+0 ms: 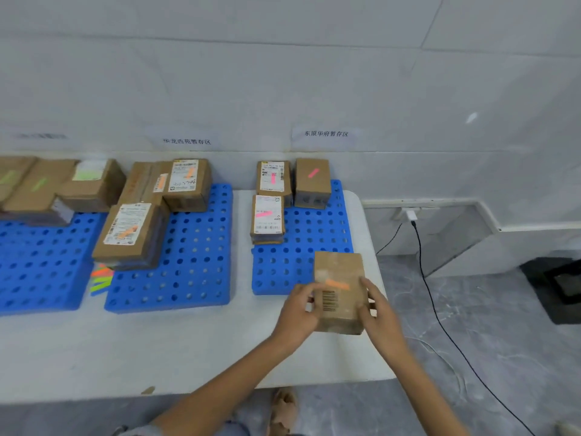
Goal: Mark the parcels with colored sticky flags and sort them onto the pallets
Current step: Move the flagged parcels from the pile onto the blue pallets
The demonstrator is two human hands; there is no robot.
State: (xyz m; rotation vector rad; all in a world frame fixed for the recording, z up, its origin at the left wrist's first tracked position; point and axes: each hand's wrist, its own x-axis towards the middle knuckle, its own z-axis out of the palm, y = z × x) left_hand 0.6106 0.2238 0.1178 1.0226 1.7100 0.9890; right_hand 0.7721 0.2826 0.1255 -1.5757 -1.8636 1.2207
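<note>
Since the parcel [341, 291] carries an orange flag [338, 284], it likely belongs on the middle pallet [195, 262] with the other orange-flagged boxes, well off to the left. It is held at the near corner of the right pallet [301, 269], its long axis pointing away from the person. The left hand [297, 313] and right hand [379, 309] grip its sides, and the left is nearer the goal.

Single head cam, wide-angle, looks fwd & down over table [176, 347], faces wall [283, 73], table edge nearest.
</note>
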